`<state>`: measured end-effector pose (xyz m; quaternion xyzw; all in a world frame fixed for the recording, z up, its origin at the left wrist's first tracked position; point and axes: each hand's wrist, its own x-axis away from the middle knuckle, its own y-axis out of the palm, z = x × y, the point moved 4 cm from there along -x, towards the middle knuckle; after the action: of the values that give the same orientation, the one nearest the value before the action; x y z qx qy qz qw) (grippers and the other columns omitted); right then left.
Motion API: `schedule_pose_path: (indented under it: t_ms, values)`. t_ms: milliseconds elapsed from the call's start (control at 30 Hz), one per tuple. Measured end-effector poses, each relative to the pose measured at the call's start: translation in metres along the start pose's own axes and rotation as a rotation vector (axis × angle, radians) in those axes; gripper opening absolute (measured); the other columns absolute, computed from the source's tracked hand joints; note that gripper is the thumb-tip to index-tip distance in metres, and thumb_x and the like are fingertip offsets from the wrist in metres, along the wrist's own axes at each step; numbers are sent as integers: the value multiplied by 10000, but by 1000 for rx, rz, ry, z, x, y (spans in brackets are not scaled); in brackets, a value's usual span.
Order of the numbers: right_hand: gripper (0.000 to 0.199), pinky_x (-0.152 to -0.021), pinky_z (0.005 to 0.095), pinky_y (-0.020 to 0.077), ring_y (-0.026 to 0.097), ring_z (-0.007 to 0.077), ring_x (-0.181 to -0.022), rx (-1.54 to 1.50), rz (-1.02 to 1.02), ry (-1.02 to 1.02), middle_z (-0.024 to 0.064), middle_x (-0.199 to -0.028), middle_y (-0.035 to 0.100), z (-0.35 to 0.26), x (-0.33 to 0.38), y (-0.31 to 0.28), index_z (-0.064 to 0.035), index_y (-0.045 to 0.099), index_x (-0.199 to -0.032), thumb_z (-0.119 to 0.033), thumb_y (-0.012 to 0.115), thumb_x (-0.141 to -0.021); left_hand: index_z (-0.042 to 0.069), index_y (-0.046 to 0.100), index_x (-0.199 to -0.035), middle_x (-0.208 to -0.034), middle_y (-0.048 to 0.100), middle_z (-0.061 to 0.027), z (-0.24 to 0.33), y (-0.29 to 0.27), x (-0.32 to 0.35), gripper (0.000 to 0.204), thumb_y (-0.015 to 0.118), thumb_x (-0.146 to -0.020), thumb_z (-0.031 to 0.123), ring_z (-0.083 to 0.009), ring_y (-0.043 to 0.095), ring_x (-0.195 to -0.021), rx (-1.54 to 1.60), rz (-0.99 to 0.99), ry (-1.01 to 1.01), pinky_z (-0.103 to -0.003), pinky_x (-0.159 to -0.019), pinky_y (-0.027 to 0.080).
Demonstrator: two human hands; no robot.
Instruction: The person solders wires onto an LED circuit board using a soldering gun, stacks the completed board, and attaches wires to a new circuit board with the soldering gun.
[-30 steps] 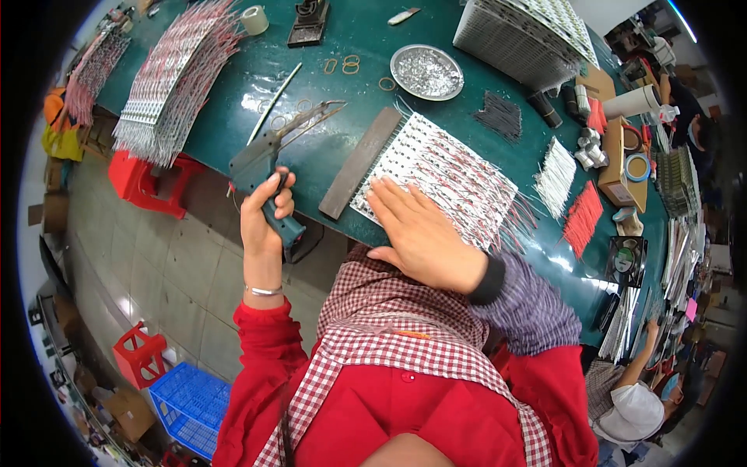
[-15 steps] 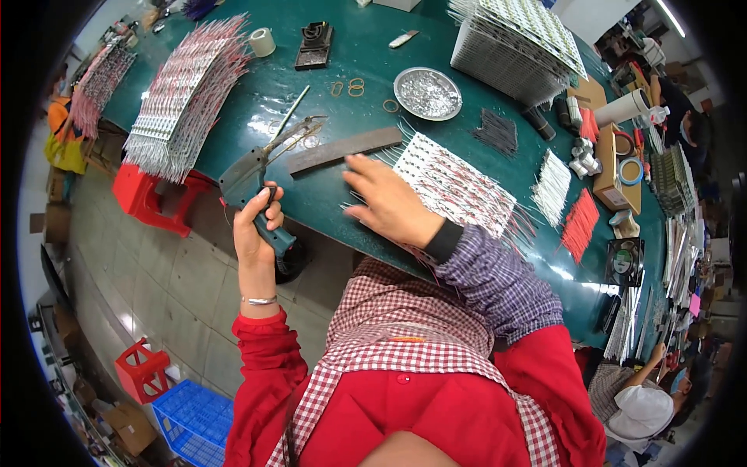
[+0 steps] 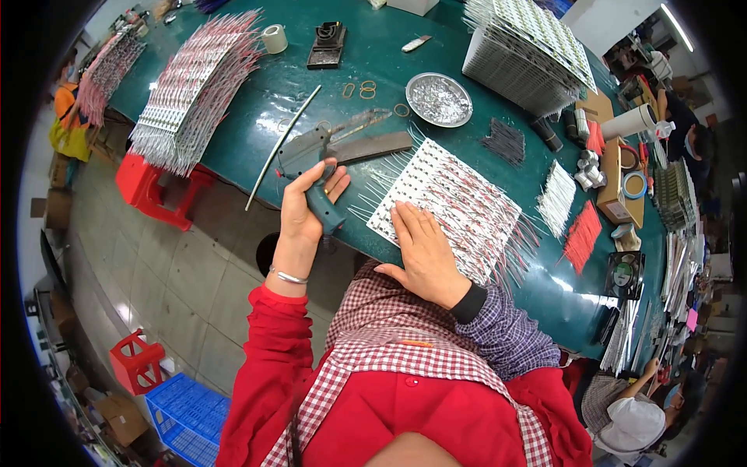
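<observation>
My left hand [image 3: 298,218] is wrapped round the handle of a teal soldering gun [image 3: 306,150], whose long metal tip reaches over a dark flat bar [image 3: 380,145]. Flat on a white circuit board panel [image 3: 408,180] lies my right hand [image 3: 428,253], fingers stretched and the thumb by the near edge. Rows of red, white and dark wires stick out from the panel. A thin pale tube [image 3: 285,146] lies left of the gun, across the table's edge.
Beyond the panel are a metal dish [image 3: 439,100] of silvery bits, rubber bands [image 3: 367,89] and a soldering iron stand [image 3: 326,45]. Black [image 3: 504,142], white [image 3: 556,198] and red wire bundles [image 3: 582,237] lie at right. Board stacks [image 3: 198,86] stand at the far left and far right [image 3: 513,70].
My left hand has moved right with the soldering gun, now tilted more toward the panel. My right hand has come nearer and flattened onto the panel, which sits slightly nearer and turned.
</observation>
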<state>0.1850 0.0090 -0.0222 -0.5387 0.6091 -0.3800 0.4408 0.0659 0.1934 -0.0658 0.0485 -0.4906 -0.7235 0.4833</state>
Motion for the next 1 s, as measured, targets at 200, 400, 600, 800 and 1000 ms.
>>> schedule_pose_path:
  t_ms: [200, 400, 600, 800, 1000]
  values:
    - [962, -1147, 474, 294, 370, 365, -1385, 64, 3, -31, 243, -1450, 409, -4, 6, 0, 101, 380, -1408, -492, 759, -752, -36, 592, -1131, -1109, 628, -131, -8, 16, -28, 270, 638, -891, 79, -318, 656, -959, 44, -39, 110, -454, -932, 549]
    - [956, -1143, 461, 299, 386, 358, -1376, 84, -21, -48, 236, -1438, 428, -12, 21, 0, 99, 391, -1400, -424, 799, -711, -83, 575, -1084, -1086, 587, -160, 1, 15, -42, 243, 631, -893, 57, -333, 629, -1056, 80, -19, 186, -466, -984, 532]
    - [929, -1132, 441, 317, 401, 333, -1371, 112, -66, -35, 208, -1442, 438, -17, 42, -3, 62, 411, -1404, -324, 835, -672, -111, 587, -1074, -1068, 626, -205, 33, 17, -15, 228, 600, -904, 39, -366, 629, -1094, 109, -92, 228, -492, -1034, 499]
    - [808, -1116, 440, 335, 431, 325, -1352, 124, -63, -57, 195, -1417, 478, -23, 67, -3, 57, 475, -1354, -244, 805, -680, -133, 600, -1080, -1098, 647, -262, 53, -7, 4, 250, 575, -916, 54, -400, 608, -1146, 178, -105, 253, -519, -1092, 437]
    - [249, -1045, 452, 407, 639, 257, -1119, 32, 234, -143, 117, -1123, 683, -12, 112, -10, 5, 686, -1049, -28, 617, -812, -139, 594, -1088, -1119, 642, -257, 67, -45, 46, 253, 583, -903, 32, -382, 578, -1185, 328, -204, 300, -496, -1128, 401]
